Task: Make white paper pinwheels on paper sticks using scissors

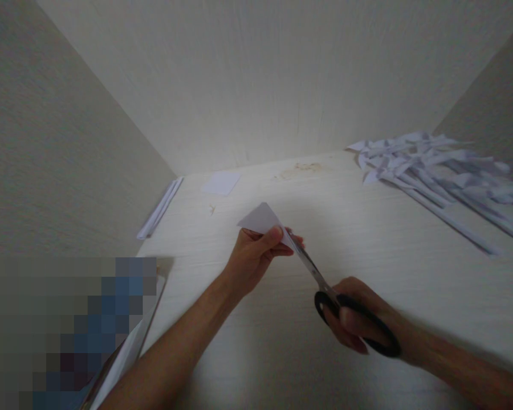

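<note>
We hold a small folded paper triangle [263, 219] up over the pale table [367, 245]. Our left hand [252, 259] pinches it at its lower right edge, thumb on top and fingers under. Our right hand [359, 322] is curled through the black handles of the scissors [325, 285]. The blades seem nearly shut where they meet the paper, but we cannot tell how far.

We think the paper is very light and thin. It bends and tears easily, so it needs a soft pinch near the edge, close to the cut, to keep it from flopping. It is not slippery. The scissors are hard and stiff and sharp at the tips, so the handles are the safe place to hold.

The triangle points its tip up and away from us, with one corner to the left. The scissors run long from the lower right up to the upper left, with the tips toward the paper.

Far off to the right lies a pile of paper pinwheels [444, 176].
</note>
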Available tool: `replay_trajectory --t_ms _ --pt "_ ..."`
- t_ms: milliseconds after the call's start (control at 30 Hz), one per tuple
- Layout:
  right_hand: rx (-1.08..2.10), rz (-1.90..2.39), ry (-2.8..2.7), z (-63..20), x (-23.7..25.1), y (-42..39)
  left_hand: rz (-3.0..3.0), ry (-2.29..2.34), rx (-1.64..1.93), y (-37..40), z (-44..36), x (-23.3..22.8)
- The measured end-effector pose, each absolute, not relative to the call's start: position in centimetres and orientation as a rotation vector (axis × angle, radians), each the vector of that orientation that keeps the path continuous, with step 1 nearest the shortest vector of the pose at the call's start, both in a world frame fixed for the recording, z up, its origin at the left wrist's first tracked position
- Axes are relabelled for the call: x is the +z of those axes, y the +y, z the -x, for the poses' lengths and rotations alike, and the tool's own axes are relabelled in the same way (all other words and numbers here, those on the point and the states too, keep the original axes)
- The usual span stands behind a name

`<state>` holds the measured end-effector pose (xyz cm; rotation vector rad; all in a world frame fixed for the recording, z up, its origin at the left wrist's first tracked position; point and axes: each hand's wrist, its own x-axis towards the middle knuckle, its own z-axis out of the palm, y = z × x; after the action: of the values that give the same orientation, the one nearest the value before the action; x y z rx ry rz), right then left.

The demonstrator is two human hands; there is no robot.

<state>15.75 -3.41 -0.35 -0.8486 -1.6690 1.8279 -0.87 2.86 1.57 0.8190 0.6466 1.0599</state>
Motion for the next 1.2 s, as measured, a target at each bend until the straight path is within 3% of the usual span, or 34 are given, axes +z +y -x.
replay_trajectory --t_ms 1200 --pt "1.781 0.976 -1.627 -15.7 0.0 -3.8 -0.866 0.544 1.000 3.1 1.2 0.8"
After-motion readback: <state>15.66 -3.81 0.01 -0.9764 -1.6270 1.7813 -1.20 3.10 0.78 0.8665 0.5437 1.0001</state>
